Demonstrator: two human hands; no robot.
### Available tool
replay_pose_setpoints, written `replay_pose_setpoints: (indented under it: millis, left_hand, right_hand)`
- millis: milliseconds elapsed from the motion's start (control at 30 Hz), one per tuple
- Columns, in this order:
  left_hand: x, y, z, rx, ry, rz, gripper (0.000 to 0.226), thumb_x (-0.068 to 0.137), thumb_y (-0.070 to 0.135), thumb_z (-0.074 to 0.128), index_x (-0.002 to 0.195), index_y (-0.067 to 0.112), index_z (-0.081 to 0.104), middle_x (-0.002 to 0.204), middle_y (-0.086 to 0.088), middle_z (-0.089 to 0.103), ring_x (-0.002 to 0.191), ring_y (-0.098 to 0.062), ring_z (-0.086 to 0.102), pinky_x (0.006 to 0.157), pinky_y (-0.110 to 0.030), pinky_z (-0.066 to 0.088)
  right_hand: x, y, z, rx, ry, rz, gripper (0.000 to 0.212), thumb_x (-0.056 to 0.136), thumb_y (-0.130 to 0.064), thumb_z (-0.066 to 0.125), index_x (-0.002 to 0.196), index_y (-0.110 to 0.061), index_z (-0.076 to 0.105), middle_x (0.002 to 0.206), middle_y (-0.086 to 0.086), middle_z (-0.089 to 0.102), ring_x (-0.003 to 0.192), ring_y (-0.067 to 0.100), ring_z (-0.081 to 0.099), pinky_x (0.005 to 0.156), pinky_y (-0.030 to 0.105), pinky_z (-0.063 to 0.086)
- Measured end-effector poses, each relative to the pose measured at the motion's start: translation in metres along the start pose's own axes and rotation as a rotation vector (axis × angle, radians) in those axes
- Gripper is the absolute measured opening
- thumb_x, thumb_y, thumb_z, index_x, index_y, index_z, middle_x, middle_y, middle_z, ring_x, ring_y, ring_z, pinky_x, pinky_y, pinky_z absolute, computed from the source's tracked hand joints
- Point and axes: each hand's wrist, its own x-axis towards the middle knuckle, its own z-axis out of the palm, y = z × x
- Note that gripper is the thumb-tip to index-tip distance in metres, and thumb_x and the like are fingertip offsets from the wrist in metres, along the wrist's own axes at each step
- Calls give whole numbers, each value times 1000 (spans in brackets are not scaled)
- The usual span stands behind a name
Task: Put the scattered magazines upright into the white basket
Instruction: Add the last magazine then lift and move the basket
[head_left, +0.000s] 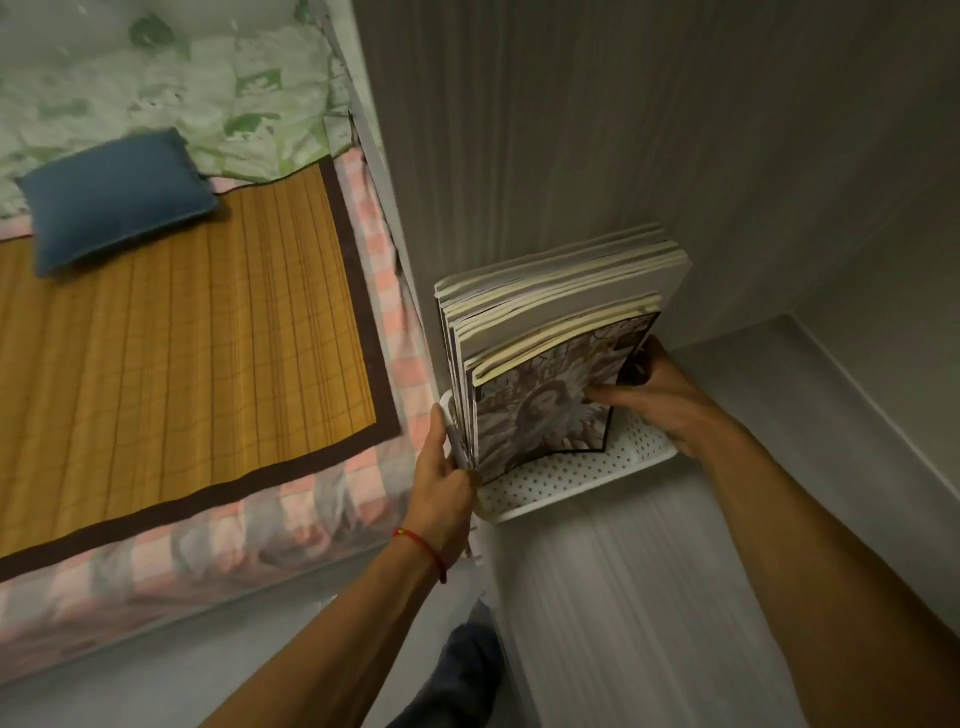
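A thick stack of magazines stands upright in the white perforated basket, which sits on a pale surface against the wall. The front magazine shows a brown-toned picture of a figure on its cover. My left hand grips the left edge of the stack near the basket's rim. My right hand holds the right edge of the front magazine, thumb pressed on its cover. The basket's left part is hidden behind the magazines.
A bed lies to the left with a woven bamboo mat, a blue pillow and a green-patterned quilt. A white bed frame post stands close to the magazines. Wall panels rise behind and to the right.
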Motion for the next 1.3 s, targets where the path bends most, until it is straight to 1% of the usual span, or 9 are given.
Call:
replay_pose_setpoints:
  millis: [133,267,333,433,633,867,967,1100,1300]
  left_hand:
    - [0,-8,-7,-5,7,3,78,92,-10,40,147,46,31,139,9,52,120,-13,60,96,-40,56]
    - [9,-9,6,-78,98,-19,32,101,47,38,129,57,50,145,2,54,128,-19,55,108,-42,46]
    - [19,-10,13,-79,109,-32,41,95,65,36,129,52,54,139,-2,61,126,-20,59,108,-45,47]
    - [27,-19,18,-6,193,66,52,99,59,29,148,42,32,158,-1,36,145,-21,36,119,-46,32]
    - [41,-33,15,143,297,193,47,108,33,21,154,24,23,160,1,29,146,-11,28,96,7,29]
    - [36,-24,17,114,247,171,45,108,30,24,152,24,28,155,-7,37,141,-21,39,119,-39,33]
    - [21,-7,15,178,334,82,50,106,32,26,155,24,21,159,-4,30,141,-15,34,120,-37,27]
    - [-15,25,25,233,251,387,60,100,52,20,156,31,13,165,8,18,151,-11,20,124,-44,18]
    - [-28,65,57,235,111,369,78,92,60,26,155,31,-10,166,10,-9,152,-7,-1,126,-48,8]
  right_hand:
    - [-6,0,-5,-108,-21,23,78,73,-29,84,138,-30,41,124,-16,58,111,2,56,86,19,46]
    - [-25,24,1,-183,272,109,44,96,-36,55,137,-21,48,128,3,60,113,21,56,85,29,40]
    - [-34,40,11,-147,321,108,37,103,-36,41,136,-22,52,129,7,61,114,24,58,86,28,40]
    - [-36,47,19,-99,359,89,37,105,-35,37,137,-27,53,130,3,61,108,17,55,89,29,43]
    - [-27,48,15,-95,333,86,37,105,-33,36,139,-30,51,133,3,60,118,22,56,91,31,43]
    - [-29,38,14,-256,274,135,40,106,-32,29,144,-25,41,134,13,57,108,28,56,90,31,41]
    - [-36,25,20,-399,405,106,51,100,-31,41,149,-21,31,146,14,46,125,31,50,102,42,43]
    - [-46,-25,28,71,299,-190,83,84,-23,61,152,-39,15,159,-5,30,141,14,33,108,28,33]
    - [-38,-74,17,114,226,-219,78,70,-33,60,142,-35,30,137,-5,53,122,17,53,103,48,46]
